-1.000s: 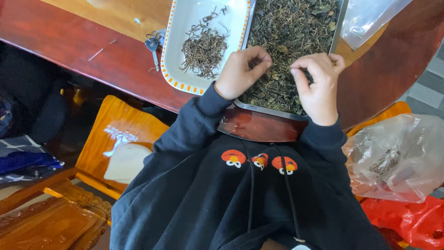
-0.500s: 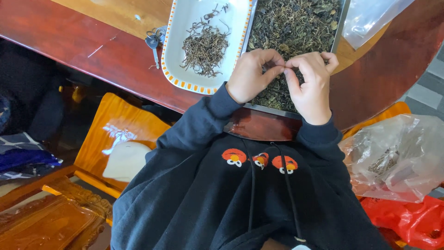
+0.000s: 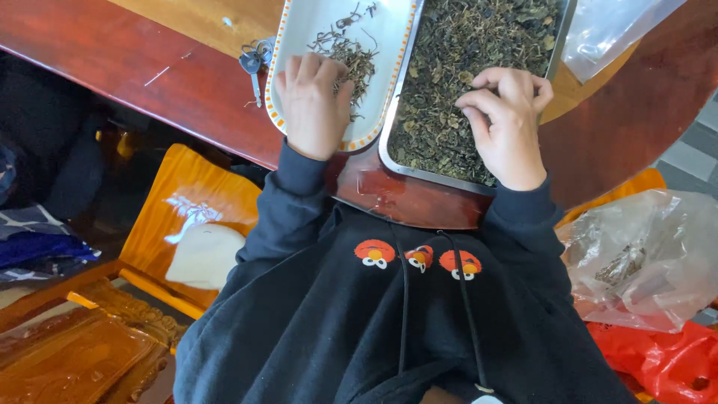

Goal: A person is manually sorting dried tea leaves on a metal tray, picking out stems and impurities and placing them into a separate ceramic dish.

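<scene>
A metal tray (image 3: 404, 161) full of dried green-brown leaves (image 3: 464, 52) lies on the dark red table (image 3: 149, 67). Beside it on the left lies a white tray with an orange dotted rim (image 3: 280, 82) holding a small heap of dried stems (image 3: 348, 52). My left hand (image 3: 313, 105) rests over the white tray, fingers curled down near the stems. My right hand (image 3: 508, 123) lies on the leaves in the metal tray, fingertips pinched together among them. What the fingers pinch is too small to tell.
Keys (image 3: 254, 60) lie on the table left of the white tray. A clear plastic bag (image 3: 609, 26) sits at the top right. Another clear bag (image 3: 643, 254) and a red bag (image 3: 662, 366) are at the right. An orange chair (image 3: 176, 202) stands at the left.
Both hands were together over the metal tray, picking at the leaves. My left hand has since moved left onto the white tray. My right hand stays on the leaves.
</scene>
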